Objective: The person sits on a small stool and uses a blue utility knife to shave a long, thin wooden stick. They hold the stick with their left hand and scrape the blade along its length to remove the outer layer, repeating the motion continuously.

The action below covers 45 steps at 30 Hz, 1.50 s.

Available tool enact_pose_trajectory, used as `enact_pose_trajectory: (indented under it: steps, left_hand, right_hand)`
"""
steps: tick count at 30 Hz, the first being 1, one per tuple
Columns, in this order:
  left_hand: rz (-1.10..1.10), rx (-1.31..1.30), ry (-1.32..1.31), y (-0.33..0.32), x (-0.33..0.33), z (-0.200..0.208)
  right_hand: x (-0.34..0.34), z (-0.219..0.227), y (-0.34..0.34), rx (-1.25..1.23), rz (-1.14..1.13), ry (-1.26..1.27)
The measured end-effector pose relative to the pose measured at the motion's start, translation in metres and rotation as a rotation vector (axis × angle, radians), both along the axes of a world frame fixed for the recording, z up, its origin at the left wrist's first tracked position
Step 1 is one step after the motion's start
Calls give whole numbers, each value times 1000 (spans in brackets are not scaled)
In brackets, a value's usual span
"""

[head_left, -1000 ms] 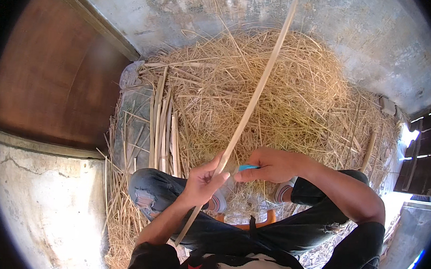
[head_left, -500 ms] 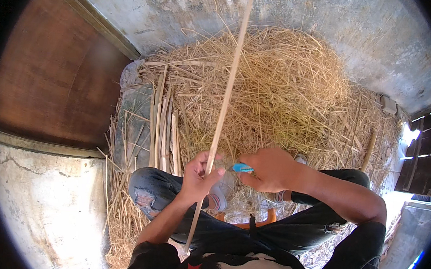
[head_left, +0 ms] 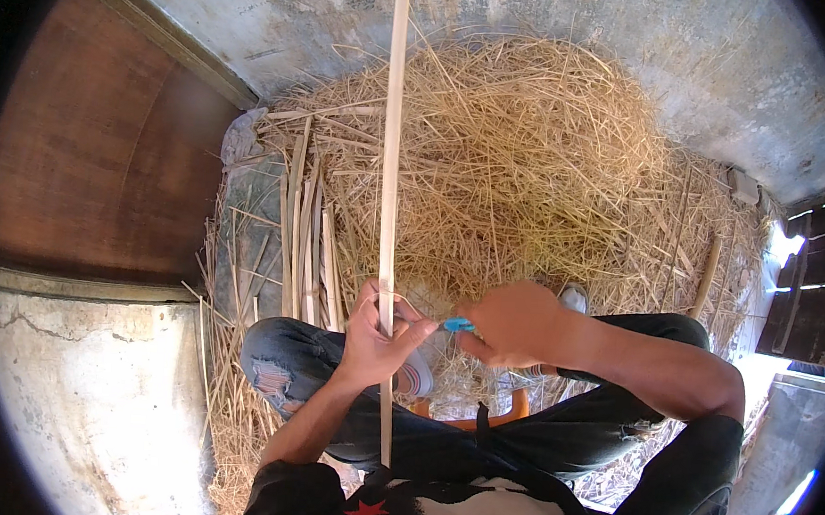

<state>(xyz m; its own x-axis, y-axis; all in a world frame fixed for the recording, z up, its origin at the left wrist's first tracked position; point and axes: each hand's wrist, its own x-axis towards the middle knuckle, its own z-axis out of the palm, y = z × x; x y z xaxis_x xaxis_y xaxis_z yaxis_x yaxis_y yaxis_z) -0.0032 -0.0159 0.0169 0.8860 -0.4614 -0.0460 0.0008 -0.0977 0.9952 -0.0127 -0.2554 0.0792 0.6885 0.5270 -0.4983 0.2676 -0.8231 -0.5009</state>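
A long pale strip, apparently split bamboo (head_left: 392, 162), stands nearly upright in the picture, running from the top edge down to my lap. My left hand (head_left: 376, 342) is closed around its lower part, thumb across the front. To the right, my right hand (head_left: 521, 328) grips a blue cutter knife (head_left: 458, 325), whose tip points left, close to my left thumb. A thin curl of shaving (head_left: 393, 299) seems to show beside the strip at my left fingers. Whether the blade touches the strip I cannot tell.
A big heap of dry straw-like shavings (head_left: 533, 133) lies ahead against the wall (head_left: 707, 77). Several split strips (head_left: 311, 242) lie to the left, near a brown wooden panel (head_left: 108, 144). I sit low on an orange seat (head_left: 520, 403), knees apart.
The strip has swung from a rightward lean to nearly upright, its top going left. My right hand and cutter knife have shifted slightly; my left hand still holds the strip.
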Motion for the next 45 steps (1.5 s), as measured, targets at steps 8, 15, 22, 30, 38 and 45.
enact_pose_trajectory:
  steps: [8,15,22,30,38,45]
  left_hand:
    - [54,18,35,7,1,-4]
    - [10,-3,18,1,0,8]
    - [-14,-57,-10,-3,-6,-1]
    - [-152,-26,-8,-12,-12,5]
    - [-152,-75,-15,-11,-15,1]
    - [-54,229,313,19,12,-3]
  right_hand:
    - [21,3,-37,94,-231,-170]
    - [22,5,-32,399,-467,-303]
    - [16,-6,-6,607,-620,-182]
    - [16,-11,2,762,-669,-43]
    - [27,-10,-7,769,-784,-6]
    - [38,-14,-25,833,-885,29]
